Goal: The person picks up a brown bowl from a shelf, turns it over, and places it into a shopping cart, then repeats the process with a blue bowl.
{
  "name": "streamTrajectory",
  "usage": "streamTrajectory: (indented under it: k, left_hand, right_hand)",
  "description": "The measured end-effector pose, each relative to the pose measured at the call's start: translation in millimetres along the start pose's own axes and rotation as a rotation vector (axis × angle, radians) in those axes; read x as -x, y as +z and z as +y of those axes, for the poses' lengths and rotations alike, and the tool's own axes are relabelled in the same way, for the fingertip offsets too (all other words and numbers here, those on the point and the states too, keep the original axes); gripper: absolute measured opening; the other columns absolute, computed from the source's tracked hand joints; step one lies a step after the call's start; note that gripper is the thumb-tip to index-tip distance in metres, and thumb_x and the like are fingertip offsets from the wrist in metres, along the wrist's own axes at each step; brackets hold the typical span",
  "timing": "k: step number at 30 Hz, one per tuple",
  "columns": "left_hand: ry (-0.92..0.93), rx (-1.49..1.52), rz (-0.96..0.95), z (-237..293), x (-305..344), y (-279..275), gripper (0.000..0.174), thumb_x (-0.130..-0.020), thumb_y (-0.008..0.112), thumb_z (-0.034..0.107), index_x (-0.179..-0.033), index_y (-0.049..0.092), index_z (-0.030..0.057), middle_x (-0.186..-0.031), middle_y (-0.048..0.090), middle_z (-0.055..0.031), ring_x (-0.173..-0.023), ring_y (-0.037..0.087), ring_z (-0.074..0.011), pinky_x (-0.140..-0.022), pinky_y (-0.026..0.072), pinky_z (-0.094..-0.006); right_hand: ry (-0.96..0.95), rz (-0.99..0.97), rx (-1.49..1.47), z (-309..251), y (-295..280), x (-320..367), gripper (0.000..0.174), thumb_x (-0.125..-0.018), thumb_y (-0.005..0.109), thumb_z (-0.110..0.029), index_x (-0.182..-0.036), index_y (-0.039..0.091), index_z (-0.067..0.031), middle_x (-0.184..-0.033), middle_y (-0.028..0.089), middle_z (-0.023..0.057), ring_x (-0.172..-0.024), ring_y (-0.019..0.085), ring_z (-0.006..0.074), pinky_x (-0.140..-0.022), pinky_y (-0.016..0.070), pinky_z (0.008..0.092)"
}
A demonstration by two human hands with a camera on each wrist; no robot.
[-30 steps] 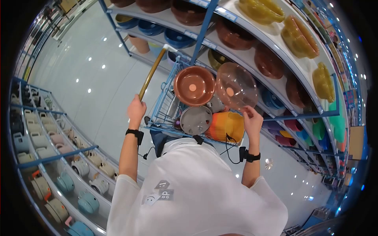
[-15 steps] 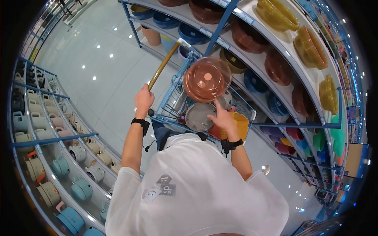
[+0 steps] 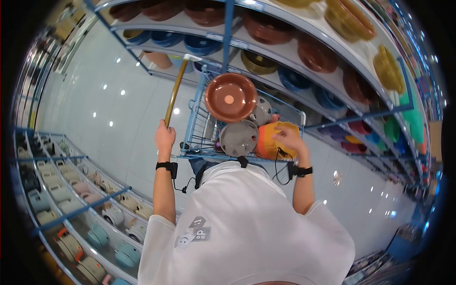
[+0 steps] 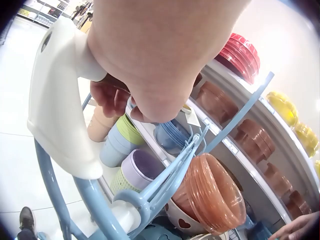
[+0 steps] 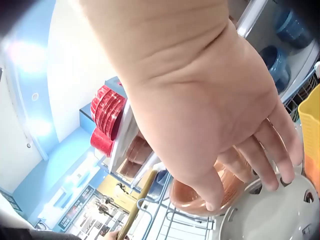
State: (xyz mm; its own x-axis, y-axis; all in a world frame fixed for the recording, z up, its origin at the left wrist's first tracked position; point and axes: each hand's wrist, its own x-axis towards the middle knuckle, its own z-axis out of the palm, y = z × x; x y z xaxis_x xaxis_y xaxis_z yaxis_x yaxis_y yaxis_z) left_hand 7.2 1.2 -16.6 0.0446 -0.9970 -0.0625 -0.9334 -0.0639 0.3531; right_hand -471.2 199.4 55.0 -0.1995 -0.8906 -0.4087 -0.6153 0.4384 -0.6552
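Observation:
My left hand (image 3: 165, 137) grips the gold-coloured push bar (image 3: 176, 92) of a blue wire shopping cart (image 3: 192, 126). In the left wrist view its fingers curl around the bar beside the white end piece (image 4: 62, 100). The right hand (image 3: 289, 140) is free, its fingers loosely spread over a yellow and orange container (image 3: 270, 135) in the cart. A stack of reddish-brown translucent basins (image 3: 230, 97) sits at the cart's far end. Nearer me lies a grey basin with cut-out holes (image 3: 239, 137), also seen below my fingers in the right wrist view.
Shelves of brown, blue and yellow basins (image 3: 351, 19) run along the cart's far and right sides. Another rack, holding pots and cups (image 3: 97, 235), stands at the left. Plastic bins (image 4: 142, 167) stand on the low shelf near the handle. Pale tiled floor (image 3: 128, 104) lies between the racks.
The right hand has brought a translucent brown basin onto the one in the cart, let it go, and moved back right over the yellow container. The left hand keeps its grip.

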Motion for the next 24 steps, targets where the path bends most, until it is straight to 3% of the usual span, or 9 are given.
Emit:
streamTrajectory:
  k: [3,7,11,15,16,18,21,23,24]
  left_hand:
    - [0.032,-0.035,0.01,-2,-2,2,0.036,-0.088,0.063,0.019,-0.119,0.053,0.0054,-0.096,0.07,-0.0245,-0.09,0.068,-0.0465,-0.076,0.0544,-0.0553]
    - [0.014,-0.056,0.001,-6,-7,6,0.033,-0.087,0.064,0.019,-0.115,0.052,0.005,-0.093,0.07,-0.0258,-0.087,0.068,-0.0474,-0.075,0.0548,-0.0558]
    - [0.022,-0.062,0.017,-3,-4,4,0.031,-0.086,0.064,0.019,-0.112,0.051,0.005,-0.089,0.07,-0.0249,-0.087,0.068,-0.0478,-0.075,0.0548,-0.0563]
    - [0.035,-0.089,0.009,-6,-6,4,0.035,-0.088,0.063,0.021,-0.118,0.051,0.0055,-0.087,0.071,-0.0245,-0.086,0.068,-0.0475,-0.075,0.055,-0.0559]
    - [0.037,-0.062,0.017,-7,-7,4,0.035,-0.089,0.063,0.023,-0.117,0.054,0.0048,-0.087,0.071,-0.0248,-0.086,0.068,-0.0473,-0.074,0.0547,-0.0553]
    - [0.043,-0.034,0.017,-12,-13,6,0.036,-0.089,0.064,0.026,-0.117,0.057,0.004,-0.087,0.071,-0.0251,-0.085,0.068,-0.047,-0.074,0.0544,-0.0547]
    - [0.025,0.074,-0.031,-15,-24,9,0.036,-0.089,0.067,0.032,-0.105,0.066,0.0002,-0.085,0.071,-0.0263,-0.085,0.068,-0.0469,-0.074,0.0535,-0.0531]
    - [-0.107,0.208,-0.178,-14,-30,-2,0.038,-0.087,0.07,0.035,-0.087,0.068,-0.0032,-0.082,0.069,-0.0273,-0.084,0.068,-0.0483,-0.074,0.0527,-0.0525]
    - [-0.105,0.209,-0.163,-23,-35,4,0.038,-0.087,0.07,0.035,-0.087,0.068,-0.0032,-0.082,0.069,-0.0273,-0.084,0.068,-0.0483,-0.074,0.0527,-0.0525]
  right_hand:
    - [-0.002,0.211,-0.103,21,-81,47,0.048,-0.092,0.073,-0.023,-0.133,0.061,-0.0004,-0.098,0.073,0.0106,-0.091,0.069,0.0165,-0.081,0.0536,0.031]
    - [0.038,0.683,-0.083,-3,-165,154,0.041,-0.097,0.068,-0.013,-0.135,0.06,-0.0015,-0.107,0.072,0.0091,-0.097,0.068,0.0164,-0.087,0.0533,0.0302]
    - [0.101,1.099,-0.04,-50,-184,267,0.037,-0.1,0.063,-0.012,-0.136,0.06,-0.0022,-0.111,0.072,0.012,-0.101,0.068,0.0177,-0.092,0.0514,0.0281]
    - [0.075,1.552,-0.102,-80,-178,356,0.033,-0.103,0.059,-0.017,-0.129,0.062,0.0028,-0.098,0.071,0.0128,-0.091,0.067,0.0177,-0.082,0.0545,0.0311]
    - [0.077,1.55,-0.103,-72,-183,362,0.033,-0.103,0.059,-0.017,-0.129,0.062,0.0028,-0.098,0.071,0.0128,-0.091,0.067,0.0177,-0.082,0.0545,0.0311]
    - [-0.22,1.456,-0.351,-56,-192,369,0.03,-0.103,0.059,-0.02,-0.118,0.065,0.006,-0.081,0.067,0.0094,-0.076,0.064,0.0153,-0.07,0.054,0.0293]
    - [0.153,1.304,-0.293,-26,-172,304,0.027,-0.103,0.06,-0.023,-0.111,0.069,0.0012,-0.08,0.065,0.0063,-0.072,0.063,0.0143,-0.068,0.0534,0.028]
    - [0.365,1.045,-0.411,49,-136,252,0.022,-0.102,0.059,-0.02,-0.109,0.069,-0.0025,-0.08,0.066,0.0046,-0.072,0.063,0.0131,-0.067,0.0527,0.0276]
    - [0.444,0.869,-0.305,97,-104,227,0.022,-0.098,0.062,-0.022,-0.111,0.069,-0.0051,-0.078,0.066,0.008,-0.071,0.065,0.0174,-0.067,0.0535,0.0317]
